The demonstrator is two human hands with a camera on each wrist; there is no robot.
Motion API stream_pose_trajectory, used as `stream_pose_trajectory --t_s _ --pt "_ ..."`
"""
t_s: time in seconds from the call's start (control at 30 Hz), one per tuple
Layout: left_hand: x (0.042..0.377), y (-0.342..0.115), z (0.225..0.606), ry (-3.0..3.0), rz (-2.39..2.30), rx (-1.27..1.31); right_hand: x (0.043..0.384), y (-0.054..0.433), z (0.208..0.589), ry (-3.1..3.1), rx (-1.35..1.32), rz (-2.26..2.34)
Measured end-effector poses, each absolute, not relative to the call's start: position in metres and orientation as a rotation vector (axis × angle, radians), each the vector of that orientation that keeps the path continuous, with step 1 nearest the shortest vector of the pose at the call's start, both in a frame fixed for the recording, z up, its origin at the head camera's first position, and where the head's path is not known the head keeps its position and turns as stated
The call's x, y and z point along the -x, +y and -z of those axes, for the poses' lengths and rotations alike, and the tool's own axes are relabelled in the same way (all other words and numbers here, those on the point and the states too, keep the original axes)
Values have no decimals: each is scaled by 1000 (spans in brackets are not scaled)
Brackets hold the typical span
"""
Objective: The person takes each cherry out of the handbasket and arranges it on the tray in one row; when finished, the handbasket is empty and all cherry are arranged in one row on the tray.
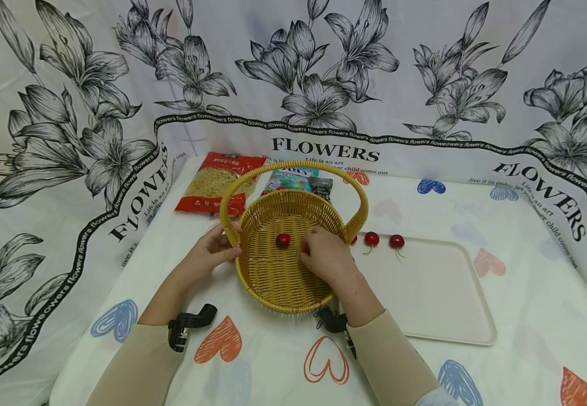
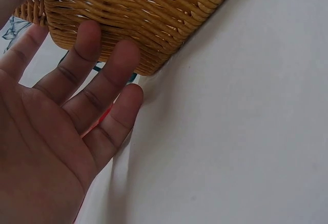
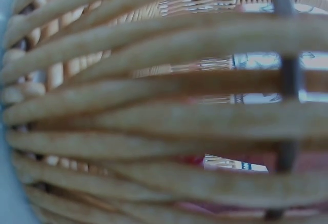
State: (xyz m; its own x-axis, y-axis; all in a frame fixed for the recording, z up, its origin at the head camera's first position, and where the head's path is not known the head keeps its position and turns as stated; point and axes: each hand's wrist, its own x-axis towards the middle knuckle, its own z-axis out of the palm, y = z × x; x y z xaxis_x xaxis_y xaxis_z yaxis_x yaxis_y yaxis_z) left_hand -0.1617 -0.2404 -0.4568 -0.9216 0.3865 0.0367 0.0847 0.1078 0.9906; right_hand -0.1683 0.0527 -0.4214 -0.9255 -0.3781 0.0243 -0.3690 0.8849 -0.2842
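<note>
A woven yellow-brown basket with an arched handle stands in the middle of the table. My left hand holds its left side near the foot of the handle, thumb in front. In the left wrist view the other fingers lie loosely along the weave. One red cherry lies inside the basket. My right hand reaches in over the right part, fingers curled low near the basket floor. Its fingertips are hidden, and I cannot tell whether they hold anything. Basket strands block most of the right wrist view.
A beige tray lies right of the basket, with stemmed cherries along its far edge. Behind the basket are a red pasta bag, a teal packet and a small black packet. A flower-printed curtain borders the table.
</note>
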Motion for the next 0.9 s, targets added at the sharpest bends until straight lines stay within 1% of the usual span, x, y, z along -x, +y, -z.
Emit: stream_pose_trajectory --t_s 0.3,0.53,0.9 --pt "161 -240 456 2163 -1891 -469 166 52 417 3012 616 403" --pt "162 -240 457 2162 -1897 -470 166 52 416 2932 581 510" --pt "162 -240 457 2141 -1916 -482 168 53 417 2823 678 616"
